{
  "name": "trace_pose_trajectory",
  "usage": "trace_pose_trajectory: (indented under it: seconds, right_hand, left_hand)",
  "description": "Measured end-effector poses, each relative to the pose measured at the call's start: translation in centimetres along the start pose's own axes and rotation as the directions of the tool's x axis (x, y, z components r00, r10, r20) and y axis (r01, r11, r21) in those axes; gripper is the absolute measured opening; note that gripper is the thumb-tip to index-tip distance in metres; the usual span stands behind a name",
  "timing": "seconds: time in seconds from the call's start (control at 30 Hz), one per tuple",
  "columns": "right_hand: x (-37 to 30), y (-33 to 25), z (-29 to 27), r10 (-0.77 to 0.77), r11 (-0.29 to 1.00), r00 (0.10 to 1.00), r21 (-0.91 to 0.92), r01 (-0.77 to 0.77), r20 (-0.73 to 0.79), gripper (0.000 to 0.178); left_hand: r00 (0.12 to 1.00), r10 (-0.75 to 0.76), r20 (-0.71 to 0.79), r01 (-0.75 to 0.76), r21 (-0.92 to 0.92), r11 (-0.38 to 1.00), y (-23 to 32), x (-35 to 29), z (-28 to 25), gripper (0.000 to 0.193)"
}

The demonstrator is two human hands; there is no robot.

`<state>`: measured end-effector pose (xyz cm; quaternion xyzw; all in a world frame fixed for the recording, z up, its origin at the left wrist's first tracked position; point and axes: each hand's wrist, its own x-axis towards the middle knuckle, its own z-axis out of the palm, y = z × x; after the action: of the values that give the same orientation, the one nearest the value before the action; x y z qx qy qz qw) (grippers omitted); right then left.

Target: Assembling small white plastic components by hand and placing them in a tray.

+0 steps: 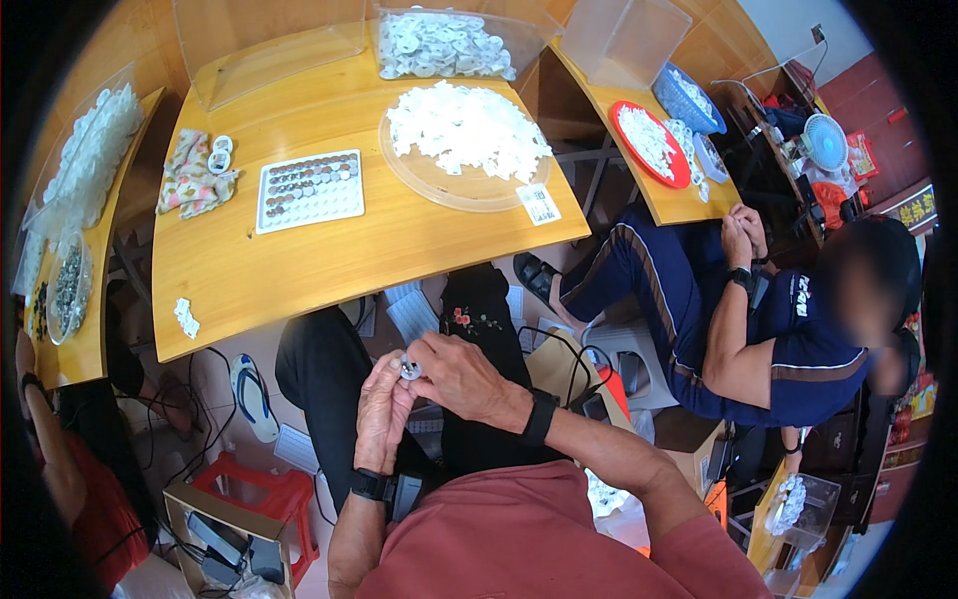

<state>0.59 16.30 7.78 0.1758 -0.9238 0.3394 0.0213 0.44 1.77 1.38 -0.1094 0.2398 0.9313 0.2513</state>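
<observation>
Above my lap, my left hand (383, 409) and my right hand (461, 377) meet, both closed around a small round metallic-looking piece (410, 368). It sits between the fingertips, and its exact kind is too small to tell. On the table beyond lies a white tray (311, 212) with rows of small round brown and silver pieces in its upper part. Right of the tray, a round shallow dish (399, 180) carries a heap of small white plastic pieces (464, 125). At the table's near left corner lie a few white pieces (187, 317).
A clear bin of white round parts (444, 45) stands at the table's back. On the left are a patterned cloth (190, 178) and a bowl of dark parts (68, 290). A co-worker (788, 329) sits at right near a red plate (682, 178). A red stool (264, 494) stands below.
</observation>
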Motion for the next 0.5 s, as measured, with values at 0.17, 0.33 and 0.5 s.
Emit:
trace_pose_trajectory:
  seconds: [0.17,0.33,0.5]
  right_hand:
    - [0.2,-0.4,-0.3,0.048,0.999,0.998,0.000,-0.048,0.031,0.027]
    - [0.7,-0.7,-1.3,0.014,0.998,0.998,0.057,-0.017,0.061,0.025]
    - [0.8,-0.1,-1.0,-0.002,0.994,0.999,0.107,-0.002,0.032,0.028]
  left_hand:
    - [0.999,-0.010,0.032,0.010,0.001,1.000,-0.1,0.2,-0.6,0.022]
    - [1.000,-0.026,0.010,0.026,-0.024,0.999,-0.2,0.2,-0.4,0.022]
    - [0.999,-0.025,0.035,0.025,-0.011,1.000,-0.5,0.3,-0.7,0.023]
